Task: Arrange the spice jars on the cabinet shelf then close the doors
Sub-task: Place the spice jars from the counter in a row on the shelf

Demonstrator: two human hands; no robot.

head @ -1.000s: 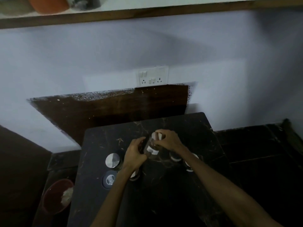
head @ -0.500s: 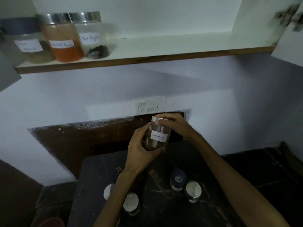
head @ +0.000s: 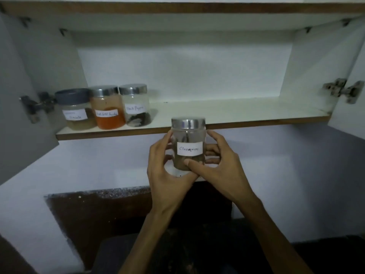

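Observation:
I hold a clear jar point(head: 188, 143) with a steel lid and a white label reading "Cinnamon", upright, just below the front edge of the cabinet shelf point(head: 227, 113). My left hand point(head: 167, 173) cups its left side and base. My right hand point(head: 221, 167) wraps its right side, thumb across the front. On the shelf's left end three jars stand in a row: one with a grey lid point(head: 76, 109), one with orange powder point(head: 107, 107), one labelled black pepper point(head: 136, 105).
Both cabinet doors are swung open, the left door point(head: 21, 91) and the right door point(head: 353, 76) with their hinges showing. The shelf right of the three jars is bare white board. A dark counter point(head: 122, 254) lies below.
Both hands lifted the cinnamon jar from the dark counter up to shelf height. My view tilted up, so the open cabinet now fills the frame and the remaining jars on the counter dropped out of sight.

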